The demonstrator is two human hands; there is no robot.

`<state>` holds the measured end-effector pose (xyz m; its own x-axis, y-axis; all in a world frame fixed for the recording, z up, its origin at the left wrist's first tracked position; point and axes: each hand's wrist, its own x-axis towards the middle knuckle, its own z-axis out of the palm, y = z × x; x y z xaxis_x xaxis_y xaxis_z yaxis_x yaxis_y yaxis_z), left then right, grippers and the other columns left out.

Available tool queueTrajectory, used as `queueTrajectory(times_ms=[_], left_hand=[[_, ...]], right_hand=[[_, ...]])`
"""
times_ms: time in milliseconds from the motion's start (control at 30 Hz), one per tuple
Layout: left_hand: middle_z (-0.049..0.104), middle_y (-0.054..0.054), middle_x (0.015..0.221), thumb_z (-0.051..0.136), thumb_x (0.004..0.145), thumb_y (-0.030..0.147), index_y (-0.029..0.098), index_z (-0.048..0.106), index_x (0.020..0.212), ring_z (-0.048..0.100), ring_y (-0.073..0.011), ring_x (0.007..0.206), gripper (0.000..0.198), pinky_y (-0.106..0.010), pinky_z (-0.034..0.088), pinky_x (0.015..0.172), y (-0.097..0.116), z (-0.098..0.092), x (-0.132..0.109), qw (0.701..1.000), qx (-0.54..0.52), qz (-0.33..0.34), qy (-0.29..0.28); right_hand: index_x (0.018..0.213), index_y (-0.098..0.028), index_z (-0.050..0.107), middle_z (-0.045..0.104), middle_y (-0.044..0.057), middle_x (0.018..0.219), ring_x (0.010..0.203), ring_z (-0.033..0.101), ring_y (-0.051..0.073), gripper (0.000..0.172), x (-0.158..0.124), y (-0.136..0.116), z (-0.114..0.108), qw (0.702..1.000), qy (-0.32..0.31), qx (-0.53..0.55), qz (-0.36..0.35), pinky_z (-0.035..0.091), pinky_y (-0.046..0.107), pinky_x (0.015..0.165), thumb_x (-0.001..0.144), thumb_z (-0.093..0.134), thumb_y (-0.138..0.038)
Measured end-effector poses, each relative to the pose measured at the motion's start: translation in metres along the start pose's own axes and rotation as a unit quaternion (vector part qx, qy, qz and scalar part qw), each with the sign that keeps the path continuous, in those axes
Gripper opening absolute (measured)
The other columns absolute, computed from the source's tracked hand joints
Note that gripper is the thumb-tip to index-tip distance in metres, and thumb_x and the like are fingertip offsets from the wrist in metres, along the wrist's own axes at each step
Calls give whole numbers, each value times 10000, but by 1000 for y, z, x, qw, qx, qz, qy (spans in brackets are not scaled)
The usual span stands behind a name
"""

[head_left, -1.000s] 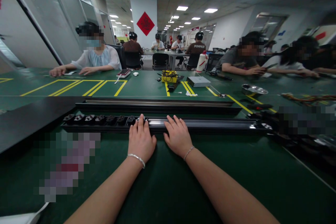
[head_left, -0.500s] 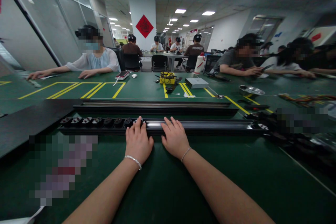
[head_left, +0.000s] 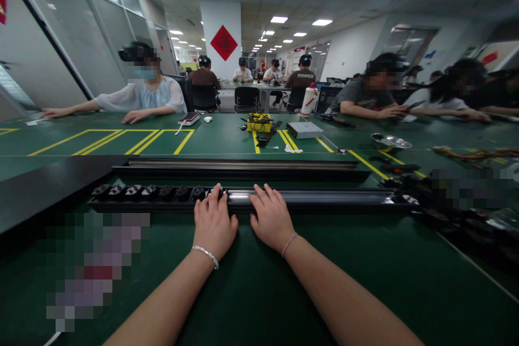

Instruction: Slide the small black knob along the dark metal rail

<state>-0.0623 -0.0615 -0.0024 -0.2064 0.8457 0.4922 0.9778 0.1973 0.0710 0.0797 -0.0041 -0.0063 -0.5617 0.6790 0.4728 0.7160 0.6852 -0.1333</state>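
A long black channel [head_left: 324,197] lies across the green table, with a row of dark modules [head_left: 166,192] set in its left part. My left hand [head_left: 214,225] rests on the channel's near edge, fingers spread over the right end of that row. Just right of it, my right hand [head_left: 271,216] lies on the channel's near edge with its fingers apart, by the shiny bare stretch. Neither hand holds anything. Behind runs a second black channel [head_left: 243,171].
A dark panel [head_left: 52,186] lies at the left. Tangled black parts [head_left: 454,216] and a metal bowl [head_left: 391,141] are at the right. Farther back are a yellow object with cables [head_left: 260,122], a grey box [head_left: 304,130] and a white bottle [head_left: 309,100]. Several people sit around.
The view has shifted slightly, so the table things appear a little lower. My hands stay at the same place on the channel. The masked person's arm at the left has moved slightly.
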Motion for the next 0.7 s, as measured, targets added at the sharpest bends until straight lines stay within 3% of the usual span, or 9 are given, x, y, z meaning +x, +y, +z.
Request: queueTrajectory(times_ms=[200, 333, 700], left_hand=[[187, -158, 1442, 515, 703, 277, 148, 529, 1093, 378, -330, 1200, 411, -467, 288, 993, 0, 2, 2, 999, -26, -34, 9], [242, -214, 1403, 511, 702, 261, 128, 502, 1117, 289, -330, 1270, 436, -476, 258, 1016, -2, 6, 3, 999, -28, -30, 3], [329, -215, 1355, 477, 722, 256, 128, 506, 1121, 331, -301, 1254, 419, -462, 282, 1008, -8, 7, 4, 1000, -6, 3, 8]], right_hand=[[1166, -187, 502, 392, 81, 1351, 1265, 264, 254, 429, 0, 1, -1, 1000, -2, 1, -4, 178, 407, 1031, 742, 527, -241], [1160, -184, 505, 391, 85, 1351, 1266, 262, 256, 425, 0, 1, -1, 1000, -3, 5, -4, 184, 411, 1030, 739, 529, -247], [1155, -186, 510, 395, 84, 1348, 1267, 260, 250, 399, 0, 1, -1, 1000, -1, 6, -4, 184, 414, 1031, 759, 502, -234]])
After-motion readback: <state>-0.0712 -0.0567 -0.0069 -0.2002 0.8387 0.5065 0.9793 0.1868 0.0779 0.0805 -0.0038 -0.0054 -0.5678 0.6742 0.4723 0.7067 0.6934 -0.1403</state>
